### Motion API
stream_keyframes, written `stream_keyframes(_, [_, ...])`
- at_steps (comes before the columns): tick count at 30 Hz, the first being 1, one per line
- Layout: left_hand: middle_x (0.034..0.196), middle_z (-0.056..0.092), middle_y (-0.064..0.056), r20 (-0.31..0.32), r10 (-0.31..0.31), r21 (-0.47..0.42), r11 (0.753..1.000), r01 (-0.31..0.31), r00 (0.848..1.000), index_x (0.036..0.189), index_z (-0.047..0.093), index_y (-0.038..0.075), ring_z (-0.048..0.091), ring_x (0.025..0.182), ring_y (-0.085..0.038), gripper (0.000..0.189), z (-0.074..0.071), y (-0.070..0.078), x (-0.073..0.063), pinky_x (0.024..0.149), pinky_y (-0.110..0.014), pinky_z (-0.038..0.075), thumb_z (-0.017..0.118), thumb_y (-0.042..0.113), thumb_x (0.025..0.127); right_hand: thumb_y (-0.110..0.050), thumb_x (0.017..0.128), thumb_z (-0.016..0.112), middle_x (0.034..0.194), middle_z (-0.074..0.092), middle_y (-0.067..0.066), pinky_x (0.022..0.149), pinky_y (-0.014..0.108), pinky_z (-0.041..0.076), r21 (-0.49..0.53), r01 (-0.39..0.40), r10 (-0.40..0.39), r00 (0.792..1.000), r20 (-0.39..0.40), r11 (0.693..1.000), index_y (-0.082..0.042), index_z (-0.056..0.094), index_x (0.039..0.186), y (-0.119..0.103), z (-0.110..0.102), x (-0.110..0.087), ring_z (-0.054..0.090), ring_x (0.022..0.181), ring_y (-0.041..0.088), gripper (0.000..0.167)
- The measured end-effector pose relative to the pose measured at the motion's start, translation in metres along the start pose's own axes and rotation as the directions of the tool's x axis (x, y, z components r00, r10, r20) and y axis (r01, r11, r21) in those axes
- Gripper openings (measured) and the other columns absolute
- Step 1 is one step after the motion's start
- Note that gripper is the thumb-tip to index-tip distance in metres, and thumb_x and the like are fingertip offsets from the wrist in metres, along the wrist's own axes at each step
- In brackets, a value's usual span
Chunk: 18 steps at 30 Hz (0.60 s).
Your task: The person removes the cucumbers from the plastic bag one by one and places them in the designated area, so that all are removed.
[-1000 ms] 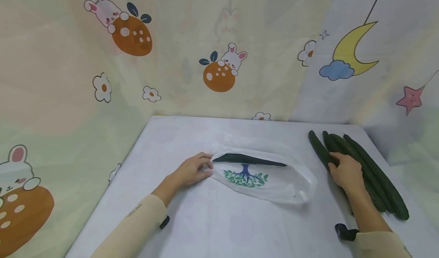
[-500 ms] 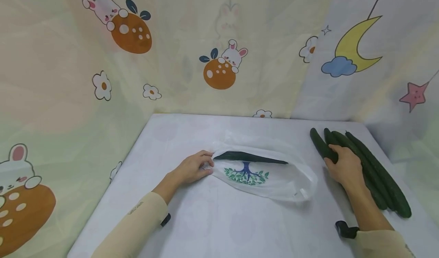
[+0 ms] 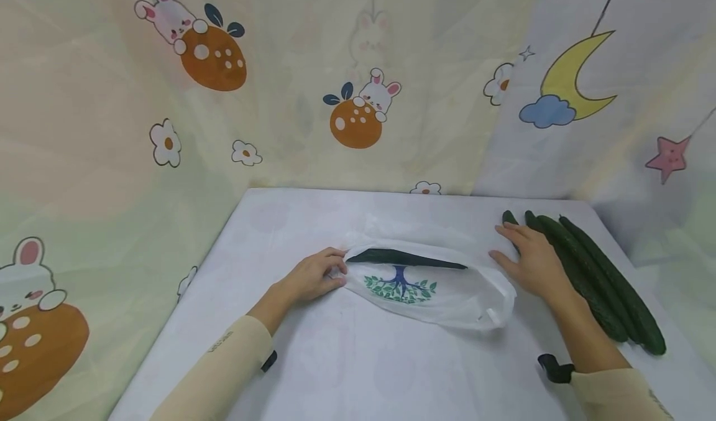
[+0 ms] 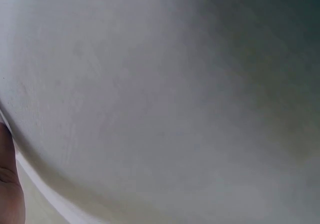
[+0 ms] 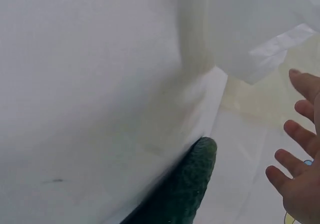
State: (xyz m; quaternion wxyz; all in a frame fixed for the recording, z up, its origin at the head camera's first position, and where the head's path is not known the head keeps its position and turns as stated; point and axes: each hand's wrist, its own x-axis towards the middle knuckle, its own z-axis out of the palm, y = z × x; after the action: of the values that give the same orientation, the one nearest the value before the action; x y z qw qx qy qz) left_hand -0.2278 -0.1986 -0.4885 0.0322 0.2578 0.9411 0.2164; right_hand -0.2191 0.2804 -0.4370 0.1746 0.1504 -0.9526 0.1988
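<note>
A white plastic bag [image 3: 447,306] lies on the table, with a green and blue tree print on its side. Along its upper part runs a long dark green shape [image 3: 405,258]; whether it is a cucumber inside or part of the print, I cannot tell. My left hand [image 3: 313,277] pinches the bag's left end. My right hand [image 3: 531,264], fingers spread, is between the bag and several long green cucumbers [image 3: 610,278], partly covering the leftmost one. In the right wrist view one cucumber [image 5: 182,191] lies apart from the spread fingers [image 5: 302,136].
The white-covered table [image 3: 358,371] spreads around the bag. A cartoon-printed cloth [image 3: 279,85] hangs behind it and along the sides. Mostly blurred pale surface fills the left wrist view.
My right hand has let go of the leftmost cucumber and moved left towards the bag, its fingers spreading. The left hand stays at the bag's end.
</note>
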Motion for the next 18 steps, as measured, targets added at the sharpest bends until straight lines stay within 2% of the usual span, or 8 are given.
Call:
stream_keyframes(10, [0.153, 0.051, 0.005, 0.008, 0.008, 0.014, 1.0, -0.008, 1.0, 0.11, 0.067, 0.029, 0.057, 0.1, -0.011, 0.015, 0.003, -0.001, 0.002, 0.094, -0.037, 0.048, 0.072, 0.035, 0.097, -0.039, 0.096, 0.071, 0.156, 0.043, 0.027, 0.104, 0.077, 0.032, 0.028, 0.042, -0.044, 0.994, 0.102, 0.999, -0.007, 0.051, 0.149, -0.025, -0.016, 0.009, 0.037, 0.14, 0.055, 0.066])
stream_keyframes(18, [0.153, 0.051, 0.006, 0.003, 0.017, 0.011, 1.0, -0.017, 1.0, 0.109, 0.067, 0.029, 0.056, 0.098, -0.01, 0.013, 0.002, -0.001, 0.002, 0.092, -0.037, 0.048, 0.071, 0.036, 0.098, -0.04, 0.096, 0.071, 0.16, 0.04, 0.019, 0.11, 0.075, 0.027, 0.03, 0.108, -0.112, 0.978, 0.177, 0.994, -0.013, 0.051, 0.151, -0.061, -0.024, 0.022, 0.031, 0.148, 0.049, 0.065])
